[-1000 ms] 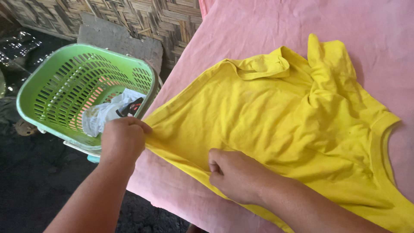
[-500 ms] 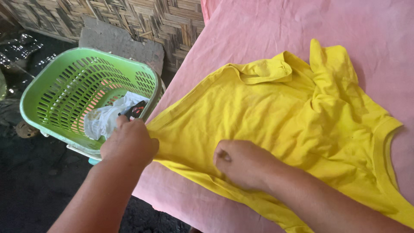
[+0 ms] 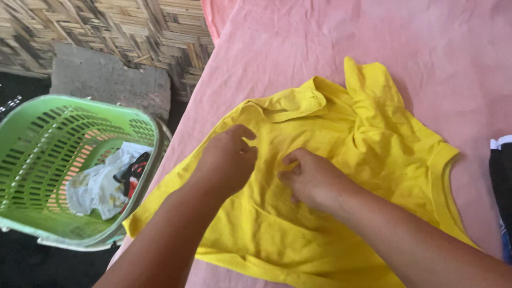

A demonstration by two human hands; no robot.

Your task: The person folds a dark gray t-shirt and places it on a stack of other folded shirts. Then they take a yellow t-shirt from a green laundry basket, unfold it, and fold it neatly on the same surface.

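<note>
A yellow shirt (image 3: 373, 138) lies crumpled on a pink sheet (image 3: 320, 37), with its collar towards the far side. My left hand (image 3: 226, 160) rests on the shirt's middle, just below the collar, fingers curled down into the fabric. Close beside it on the right, my right hand (image 3: 314, 178) has its fingers bent and pinched on the same fabric. Both forearms reach in from the near edge and hide part of the shirt's lower half.
A green slatted laundry basket (image 3: 32, 133) stands on the floor at the left, holding a white cloth (image 3: 98, 186) with a dark and red piece. A grey block (image 3: 106, 80) and a woven wall (image 3: 133, 26) lie behind it. Dark fabric (image 3: 501, 181) shows at the right edge.
Both hands have left the shirt's near left edge and moved up onto its middle, close together below the collar. The view has shifted right.
</note>
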